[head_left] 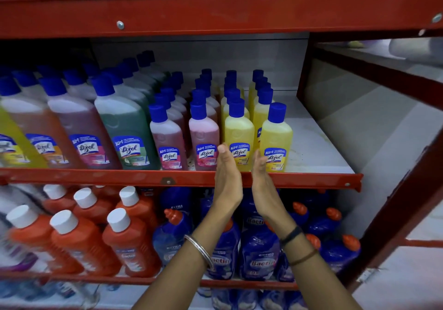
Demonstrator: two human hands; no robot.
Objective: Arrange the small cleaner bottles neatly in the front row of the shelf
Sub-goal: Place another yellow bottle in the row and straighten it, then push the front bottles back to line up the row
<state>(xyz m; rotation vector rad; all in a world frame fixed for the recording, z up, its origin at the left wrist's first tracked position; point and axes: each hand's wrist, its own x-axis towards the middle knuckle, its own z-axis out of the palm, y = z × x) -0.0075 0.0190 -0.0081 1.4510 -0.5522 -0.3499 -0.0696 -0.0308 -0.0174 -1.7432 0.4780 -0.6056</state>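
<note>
Both flat, open hands, left hand (227, 175) and right hand (261, 178), flank the upright yellow bottle (238, 137) at the shelf's front edge (311, 180), gripping nothing.

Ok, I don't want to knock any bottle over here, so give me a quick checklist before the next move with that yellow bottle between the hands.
1. Left hand open, flat beside the left yellow bottle: ok.
2. Right hand open on its other side: ok.
3. Bottle gripped: not ok, palms only flank it.
4. Bottle upright, label forward: ok.
5. Right yellow bottle level with the front row: cannot tell; it seems slightly forward.
6. Free shelf space to the right: ok.
</note>
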